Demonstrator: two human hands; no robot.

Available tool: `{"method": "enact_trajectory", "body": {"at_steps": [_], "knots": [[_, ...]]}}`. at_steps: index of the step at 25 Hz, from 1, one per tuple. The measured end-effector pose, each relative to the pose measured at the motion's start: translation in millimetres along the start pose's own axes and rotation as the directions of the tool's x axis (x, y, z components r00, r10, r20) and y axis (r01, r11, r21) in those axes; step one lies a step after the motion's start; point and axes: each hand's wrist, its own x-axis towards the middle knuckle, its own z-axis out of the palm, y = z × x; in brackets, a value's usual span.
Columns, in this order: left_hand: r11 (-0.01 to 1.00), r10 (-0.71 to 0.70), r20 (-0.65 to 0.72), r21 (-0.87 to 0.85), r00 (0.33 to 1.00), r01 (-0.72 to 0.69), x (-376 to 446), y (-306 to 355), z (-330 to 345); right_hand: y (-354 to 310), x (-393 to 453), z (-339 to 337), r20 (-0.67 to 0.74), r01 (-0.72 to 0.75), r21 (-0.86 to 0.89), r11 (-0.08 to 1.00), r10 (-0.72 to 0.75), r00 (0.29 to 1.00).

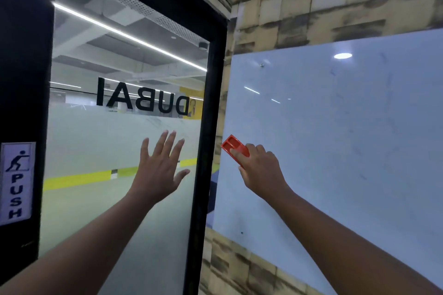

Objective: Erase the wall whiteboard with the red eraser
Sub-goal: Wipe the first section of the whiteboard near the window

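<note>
Head view, looking forward at a wall and a glass door. Right hand [260, 169] grips the red eraser [233, 148], fingers curled over its back and the thumb along its near side. About half of the eraser sticks out up and to the left past the fingertips, its ribbed plastic back facing the camera. It sits at the left edge of the whiteboard [335, 127], roughly mid-height; whether its underside presses flat on the board cannot be told. Faint grey smears and marker traces lie on the board to the right of the hand and above it.

Left hand [159, 170] is raised with fingers straight and spread, palm facing away, holding nothing. Its fingertips point up at the glass door [107, 151], well left of the eraser, with the black door frame [207, 127] between the two hands. Whether the palm touches the glass cannot be told. Mirrored letters reading DUBAI [141, 100] show on the glass above the left fingertips. A PUSH sign [16, 182] sits far left of that hand. Tan tiled wall [311, 2] surrounds the board.
</note>
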Motion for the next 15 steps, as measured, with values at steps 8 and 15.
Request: {"method": "enact_trajectory", "body": {"at_steps": [8,15], "knots": [[0.998,-0.021,-0.144,-0.065,0.989,0.012,149,-17,140,36,123,125,-0.107,-0.107,-0.036,0.994,0.102,0.989],[0.992,-0.030,-0.209,-0.129,0.977,0.003,256,4,279,117,221,234,-0.195,-0.146,-0.135,0.980,0.118,0.974]]}}
